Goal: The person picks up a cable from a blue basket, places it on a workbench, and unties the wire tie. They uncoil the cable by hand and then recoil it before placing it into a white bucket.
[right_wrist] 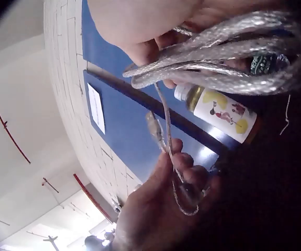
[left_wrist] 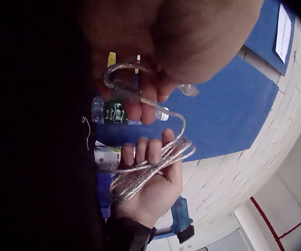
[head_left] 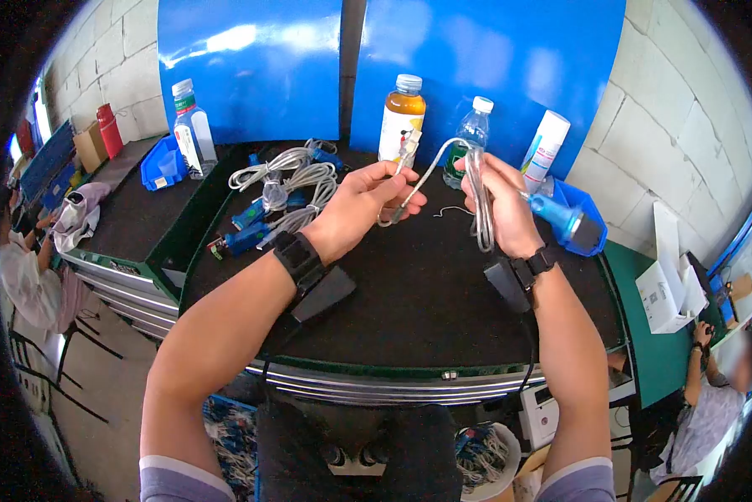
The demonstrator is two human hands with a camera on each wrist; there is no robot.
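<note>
Looped in several turns, a grey braided cable [head_left: 481, 209] is gripped by my right hand [head_left: 510, 205], its fingers curled round the coil. My left hand [head_left: 363, 205] pinches the cable's end, with a pale connector [head_left: 409, 144] sticking up above the thumb. Between the two hands one strand arches. A blue connector [head_left: 564, 219] shows beyond my right wrist; whether it belongs to the held cable I cannot tell. The left wrist view shows the coil [left_wrist: 150, 172] lying across the right palm. In the right wrist view the pale connector [right_wrist: 154, 125] rises from the left fingers.
Coiled cables with blue connectors [head_left: 246, 238] lie at the left of the dark mat. Along the back stand an orange drink bottle [head_left: 403, 113], a clear bottle [head_left: 475, 125], a white spray can [head_left: 546, 146] and a blue bin [head_left: 581, 197]. A person [head_left: 715, 410] is at far right.
</note>
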